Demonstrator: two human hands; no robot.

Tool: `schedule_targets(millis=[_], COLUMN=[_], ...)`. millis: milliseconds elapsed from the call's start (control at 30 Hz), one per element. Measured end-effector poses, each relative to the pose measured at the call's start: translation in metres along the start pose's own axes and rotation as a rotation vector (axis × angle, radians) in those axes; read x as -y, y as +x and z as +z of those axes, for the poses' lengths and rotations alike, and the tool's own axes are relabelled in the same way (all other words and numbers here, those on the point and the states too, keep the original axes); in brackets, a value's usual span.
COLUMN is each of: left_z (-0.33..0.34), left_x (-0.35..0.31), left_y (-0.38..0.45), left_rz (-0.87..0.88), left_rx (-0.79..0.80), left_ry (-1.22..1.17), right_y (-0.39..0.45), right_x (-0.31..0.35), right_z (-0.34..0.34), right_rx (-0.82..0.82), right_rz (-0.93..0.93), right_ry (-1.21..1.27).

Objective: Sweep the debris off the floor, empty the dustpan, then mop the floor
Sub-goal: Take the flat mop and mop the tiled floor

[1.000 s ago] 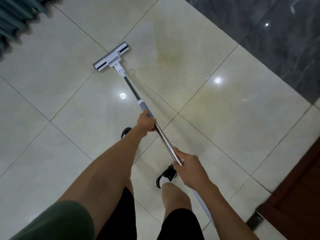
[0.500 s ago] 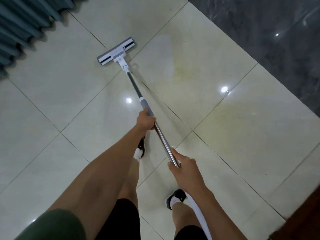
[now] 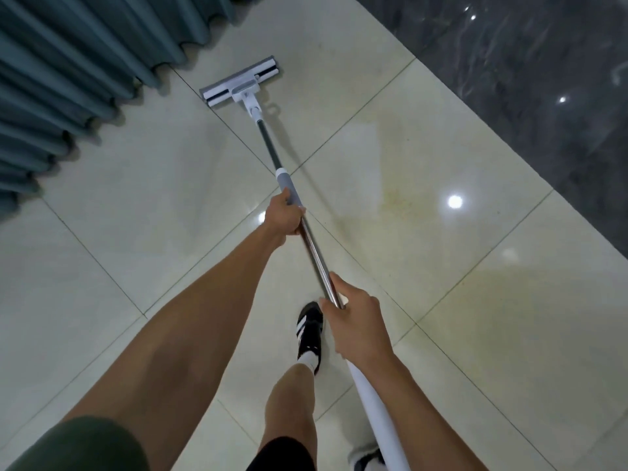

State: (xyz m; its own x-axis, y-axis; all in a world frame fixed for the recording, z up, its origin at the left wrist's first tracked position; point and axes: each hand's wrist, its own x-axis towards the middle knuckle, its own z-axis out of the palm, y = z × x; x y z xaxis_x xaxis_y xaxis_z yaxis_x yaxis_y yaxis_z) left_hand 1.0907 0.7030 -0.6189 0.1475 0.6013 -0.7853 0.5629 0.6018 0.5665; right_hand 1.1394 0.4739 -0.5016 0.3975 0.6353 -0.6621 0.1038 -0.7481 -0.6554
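A flat mop with a white and grey head (image 3: pixel 242 82) lies pressed on the cream tiled floor (image 3: pixel 424 185) ahead of me, close to the curtain's hem. Its metal pole (image 3: pixel 314 248) runs back toward me. My left hand (image 3: pixel 284 215) grips the pole at the lower end of its grey sleeve. My right hand (image 3: pixel 353 322) grips the pole lower down, where the shiny metal meets the white end section. A faint yellowish smear shows on the tiles right of the pole.
A pleated teal curtain (image 3: pixel 78 59) hangs along the upper left, reaching the floor. Dark marble flooring (image 3: pixel 530 73) borders the tiles at the upper right. My foot in a black striped shoe (image 3: pixel 309 334) stands under the pole.
The mop head has slid forward and left toward the curtain, and I have stepped forward with it. Both hands keep their grip on the pole.
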Motion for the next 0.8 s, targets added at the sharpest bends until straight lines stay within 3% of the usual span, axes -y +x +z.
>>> schedule_targets(millis=[133,300,533,800], left_z=[-0.004,0.022,0.084,0.193], left_x=[-0.052,-0.061,-0.049,0.011], left_y=[0.035,0.035,-0.003,-0.090], left_rz=[0.048,0.039,0.044,0.021], left_rx=[0.017,0.050,0.090,0.162], left_ry=[0.039,0.087,0.141,0.174], right_y=[0.046,0.050,0.017,-0.073], right_x=[0.033,0.023,-0.031,-0.135], right_z=[-0.019,-0.045,-0.080,-0.136], right_rx=[-0.009,-0.018,-0.063,-0.112], right_rz=[-0.011,0.011,0.060,0.070], right_ry=[0.037,0.020,0.105,0.144])
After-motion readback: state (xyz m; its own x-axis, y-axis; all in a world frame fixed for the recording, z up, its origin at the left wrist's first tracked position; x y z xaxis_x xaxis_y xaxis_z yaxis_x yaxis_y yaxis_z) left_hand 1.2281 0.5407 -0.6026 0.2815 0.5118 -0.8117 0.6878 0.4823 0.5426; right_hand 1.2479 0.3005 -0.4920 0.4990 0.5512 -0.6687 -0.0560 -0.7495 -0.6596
